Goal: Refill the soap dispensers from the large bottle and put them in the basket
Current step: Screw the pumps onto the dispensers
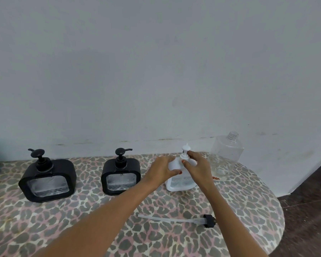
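White dispenser (181, 179) upright on table (119, 229), clasped between both hands. Left hand (162, 169): fingers wrapped round its shoulder, steadying. Right hand (196, 166): fingers pinching white pump collar (185, 154), likely twisting. Looks light, rigid plastic, probably slick if soapy; best held low on body while collar turns. Beyond right fingers: one clear large bottle (225, 156), uncapped, nearly empty. Left of left fingers: two black dispensers (47, 180) (120, 176), pumps on. Nearer viewer: one loose black pump with tube (178, 219). Three dispensers total. Basket not clearly visible.
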Available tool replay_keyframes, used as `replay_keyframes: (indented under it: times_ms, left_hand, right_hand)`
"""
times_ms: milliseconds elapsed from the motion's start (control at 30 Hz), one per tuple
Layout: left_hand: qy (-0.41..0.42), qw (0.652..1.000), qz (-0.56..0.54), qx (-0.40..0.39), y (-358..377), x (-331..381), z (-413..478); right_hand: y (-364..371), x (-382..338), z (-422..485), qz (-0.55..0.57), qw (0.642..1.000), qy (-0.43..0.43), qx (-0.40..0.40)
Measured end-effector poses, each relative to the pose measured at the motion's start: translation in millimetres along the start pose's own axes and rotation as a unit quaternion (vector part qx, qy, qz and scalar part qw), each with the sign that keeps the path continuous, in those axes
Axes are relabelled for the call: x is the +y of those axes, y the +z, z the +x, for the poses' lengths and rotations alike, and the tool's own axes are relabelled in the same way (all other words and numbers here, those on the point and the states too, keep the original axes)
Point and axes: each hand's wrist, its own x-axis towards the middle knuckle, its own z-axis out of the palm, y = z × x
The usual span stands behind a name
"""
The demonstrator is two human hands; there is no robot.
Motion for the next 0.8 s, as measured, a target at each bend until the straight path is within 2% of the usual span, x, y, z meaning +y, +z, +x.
replay_keyframes:
  times_ms: [267,367,533,800]
  left_hand:
    - [-0.004,1.0,-0.009,0.0,-0.8,1.4,-1.0]
    - [-0.003,1.0,-0.01,0.009,-0.5,1.3,-1.0]
    - [-0.005,1.0,-0.008,0.001,-0.1,-1.1,0.2]
    - [-0.009,1.0,-0.017,-0.001,-0.8,1.7,-1.2]
  right_hand:
    - [15.5,-3.8,2.5,-0.016,0.997,0.039,0.06]
    - [15.7,-4.7,-0.9,-0.023,0.998,0.027,0.051]
    - [-0.8,-0.6,-1.4,-0.004,0.999,0.033,-0.023]
    - [10.5,-2.3,4.3,-0.091,0.995,0.031,0.027]
